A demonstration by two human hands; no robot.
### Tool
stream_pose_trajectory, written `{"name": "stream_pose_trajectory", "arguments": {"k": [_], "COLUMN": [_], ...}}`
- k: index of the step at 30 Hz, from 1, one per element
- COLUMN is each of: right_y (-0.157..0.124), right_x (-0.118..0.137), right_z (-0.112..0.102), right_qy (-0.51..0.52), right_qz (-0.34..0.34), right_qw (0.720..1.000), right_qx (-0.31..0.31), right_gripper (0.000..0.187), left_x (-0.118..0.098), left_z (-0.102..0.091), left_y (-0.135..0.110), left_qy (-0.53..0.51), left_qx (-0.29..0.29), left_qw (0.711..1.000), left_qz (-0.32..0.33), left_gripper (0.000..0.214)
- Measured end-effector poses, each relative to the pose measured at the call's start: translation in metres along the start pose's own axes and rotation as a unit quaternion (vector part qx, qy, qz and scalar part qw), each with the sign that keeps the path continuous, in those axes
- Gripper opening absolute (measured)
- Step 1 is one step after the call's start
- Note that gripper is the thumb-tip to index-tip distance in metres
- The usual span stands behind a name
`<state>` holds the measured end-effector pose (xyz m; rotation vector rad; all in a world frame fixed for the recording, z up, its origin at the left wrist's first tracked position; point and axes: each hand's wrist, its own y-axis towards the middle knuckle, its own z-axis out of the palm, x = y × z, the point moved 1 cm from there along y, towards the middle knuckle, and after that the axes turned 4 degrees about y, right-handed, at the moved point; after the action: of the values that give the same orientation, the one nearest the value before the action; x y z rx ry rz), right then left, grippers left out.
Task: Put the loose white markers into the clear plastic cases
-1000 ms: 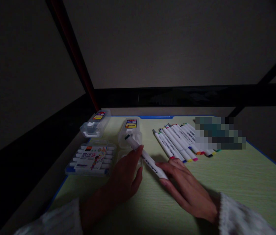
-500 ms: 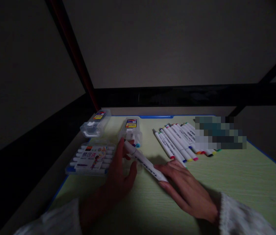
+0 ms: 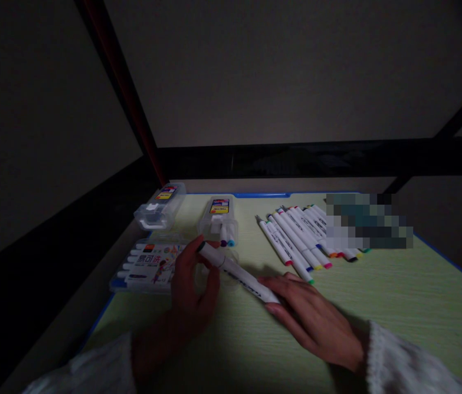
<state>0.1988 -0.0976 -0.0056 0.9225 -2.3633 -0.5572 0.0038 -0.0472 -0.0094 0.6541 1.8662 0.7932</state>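
Observation:
A white marker (image 3: 241, 277) with a dark-ended cap slants across in front of me, above the table. My right hand (image 3: 315, 320) pinches its lower right end between thumb and fingers. The fingers of my left hand (image 3: 193, 287) curl around the capped end, with the thumb against its underside. Behind the left hand stands an open clear plastic case (image 3: 217, 225), with a purple-ended and a light-blue-ended marker inside. The left hand partly covers a clear box of white markers (image 3: 146, 268) with a printed label.
A row of white markers (image 3: 296, 235) with coloured ends lies on the pale green table (image 3: 398, 306), right of centre. Another clear case (image 3: 161, 208) stands at the back left corner. A pixelated dark object (image 3: 368, 219) lies at the back right, beside the markers.
My left hand has shifted slightly left and toward me, and its thumb has come closer to the marker. The marker's capped end has dipped and moved left. My right hand keeps its grip.

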Motion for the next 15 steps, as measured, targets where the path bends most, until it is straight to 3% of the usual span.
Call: {"name": "stream_pose_trajectory", "arguments": {"k": [9, 15], "right_y": [0.0018, 0.0014], "right_x": [-0.0008, -0.0016], "right_z": [-0.0030, -0.0020], "right_qy": [-0.002, -0.018], "right_qz": [0.016, 0.023], "right_qw": [0.999, 0.999], "right_qx": [-0.044, -0.042], "right_gripper": [0.024, 0.024], "left_x": [0.0057, 0.0015], "left_z": [-0.0005, -0.0032], "left_y": [-0.0095, -0.0082], "left_qy": [-0.052, -0.053], "left_qx": [-0.007, 0.024], "left_qw": [0.998, 0.998], "left_qz": [-0.025, 0.022], "left_gripper": [0.042, 0.044]}}
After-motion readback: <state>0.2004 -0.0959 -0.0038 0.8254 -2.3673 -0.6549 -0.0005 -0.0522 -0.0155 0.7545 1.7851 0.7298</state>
